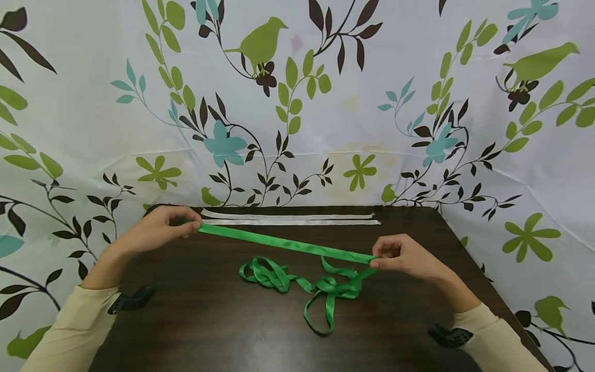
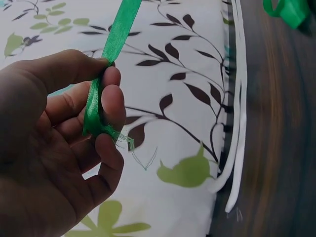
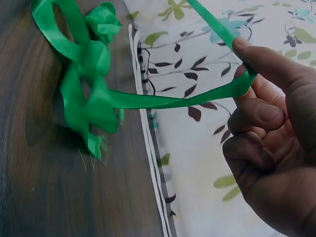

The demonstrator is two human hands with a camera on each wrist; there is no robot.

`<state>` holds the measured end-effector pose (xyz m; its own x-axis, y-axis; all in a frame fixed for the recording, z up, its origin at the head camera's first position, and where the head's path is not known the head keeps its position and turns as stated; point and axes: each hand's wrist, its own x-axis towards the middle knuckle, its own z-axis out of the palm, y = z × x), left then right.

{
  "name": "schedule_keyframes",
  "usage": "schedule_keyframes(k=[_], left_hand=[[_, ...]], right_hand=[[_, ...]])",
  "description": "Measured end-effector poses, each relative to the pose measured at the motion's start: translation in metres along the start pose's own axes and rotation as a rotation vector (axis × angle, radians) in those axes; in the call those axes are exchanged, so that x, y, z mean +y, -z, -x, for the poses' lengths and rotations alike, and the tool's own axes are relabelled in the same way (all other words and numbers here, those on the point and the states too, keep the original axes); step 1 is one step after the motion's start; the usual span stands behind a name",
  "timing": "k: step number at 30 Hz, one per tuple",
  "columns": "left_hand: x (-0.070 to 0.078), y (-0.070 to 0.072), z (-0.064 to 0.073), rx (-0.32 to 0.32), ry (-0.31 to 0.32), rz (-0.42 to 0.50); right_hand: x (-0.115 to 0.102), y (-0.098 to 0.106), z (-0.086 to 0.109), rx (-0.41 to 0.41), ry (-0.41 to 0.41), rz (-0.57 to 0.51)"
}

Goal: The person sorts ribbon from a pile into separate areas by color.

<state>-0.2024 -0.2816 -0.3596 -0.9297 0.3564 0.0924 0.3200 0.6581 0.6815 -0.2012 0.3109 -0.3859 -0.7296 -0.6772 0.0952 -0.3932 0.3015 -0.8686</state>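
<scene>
While green ribbon (image 1: pixel 279 242) stretches taut, left fingers (image 2: pixel 113 104) pinch near frayed end (image 2: pixel 93 124), right fingers (image 3: pixel 266 112) pinch farther along

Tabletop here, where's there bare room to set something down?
The widest bare patch is the near tabletop, between the left sleeve and right sleeve, nearer than the loose green coils. A smaller one lies beyond the right hand, by the right edge. Crowded: mid-table, with the coils and taut ribbon; the back, with two white strips.

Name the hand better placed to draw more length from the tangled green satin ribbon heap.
Probably the right hand: it pinches the flat green satin ribbon where it descends to the tangled heap; the left hand holds the frayed end, farther away.
</scene>
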Motion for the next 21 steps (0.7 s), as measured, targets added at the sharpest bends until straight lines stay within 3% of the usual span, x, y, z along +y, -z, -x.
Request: schedule_keyframes(k=[6,12,21], left_hand=[[-0.013,0.002,0.004,-0.011,0.058,0.015],[-0.031,0.004,0.008,-0.001,0.057,0.052],[-0.062,0.016,0.016,0.018,0.117,0.041]], right_hand=[[0.001,0.011,0.012,0.048,-0.039,0.019],[0.002,0.025,0.025,0.078,-0.074,0.026],[0.004,0.052,0.043,0.121,-0.13,0.05]])
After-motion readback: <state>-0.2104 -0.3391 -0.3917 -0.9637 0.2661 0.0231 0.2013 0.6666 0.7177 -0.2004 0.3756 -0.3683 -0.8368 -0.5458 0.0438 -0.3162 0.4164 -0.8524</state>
